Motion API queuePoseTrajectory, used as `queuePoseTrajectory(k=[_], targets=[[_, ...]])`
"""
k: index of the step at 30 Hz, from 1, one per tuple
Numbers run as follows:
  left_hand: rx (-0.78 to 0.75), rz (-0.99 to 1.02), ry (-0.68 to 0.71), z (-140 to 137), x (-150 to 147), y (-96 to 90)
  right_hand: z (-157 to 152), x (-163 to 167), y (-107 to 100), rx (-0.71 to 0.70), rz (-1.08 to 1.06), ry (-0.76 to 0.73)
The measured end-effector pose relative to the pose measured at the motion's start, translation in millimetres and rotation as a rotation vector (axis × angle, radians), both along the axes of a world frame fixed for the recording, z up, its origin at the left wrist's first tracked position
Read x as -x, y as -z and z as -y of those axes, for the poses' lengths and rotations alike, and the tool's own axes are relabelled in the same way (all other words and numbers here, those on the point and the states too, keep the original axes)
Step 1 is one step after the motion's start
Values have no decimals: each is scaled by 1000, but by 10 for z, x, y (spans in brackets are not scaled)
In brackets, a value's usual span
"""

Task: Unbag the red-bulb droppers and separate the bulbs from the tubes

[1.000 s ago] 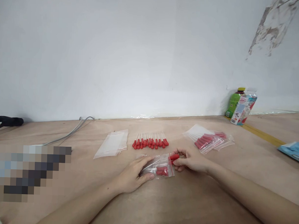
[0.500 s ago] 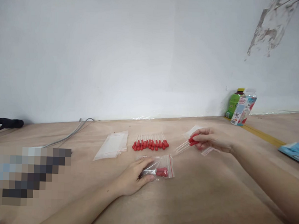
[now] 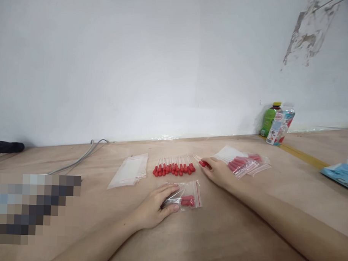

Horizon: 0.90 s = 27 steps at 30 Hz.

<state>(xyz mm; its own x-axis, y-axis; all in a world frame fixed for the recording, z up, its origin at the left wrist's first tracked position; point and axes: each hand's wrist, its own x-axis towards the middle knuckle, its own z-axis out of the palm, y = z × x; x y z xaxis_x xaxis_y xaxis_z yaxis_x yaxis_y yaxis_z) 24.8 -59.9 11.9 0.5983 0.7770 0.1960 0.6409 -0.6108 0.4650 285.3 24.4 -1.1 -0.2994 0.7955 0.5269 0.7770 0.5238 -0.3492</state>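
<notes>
My left hand (image 3: 157,208) lies on a clear zip-lock bag (image 3: 197,196), its thumb and fingers closing on the bag's near end. Inside that bag are a few red-headed sticks (image 3: 188,200). Beyond it, a row of red-headed sticks (image 3: 172,169) rests on the table, pale stems pointing toward the wall. At the row's right end, my right hand (image 3: 218,172) is closed around a few more red-headed sticks (image 3: 201,163), low over the tabletop. Filled zip-lock bags (image 3: 244,165) overlap just past the right hand, red heads showing through the plastic.
A stack of flat zip-lock bags (image 3: 129,169) lies left of the row. Two bottles (image 3: 280,128) stand by the wall at right, near a blue packet (image 3: 339,175). A grey cable (image 3: 83,157) and a black object (image 3: 8,146) are at left, behind a blurred-out patch.
My right hand has moved left and down with its sticks, from over the filled bags to the row's right end. My left hand stays on the bag.
</notes>
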Motion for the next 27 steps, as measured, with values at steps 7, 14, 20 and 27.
queuePoseTrajectory(k=[7,14,20,27], targets=[[9,-13,7,6,1,-12,-55,36,129,30,52,-59],[8,-13,11,2,-1,-15,-18,49,103,59,40,-56],[7,-9,12,-10,6,5,104,38,95,-2,-55,-23],[-2,18,23,4,-9,-5,486,68,25,82,-186,-220]])
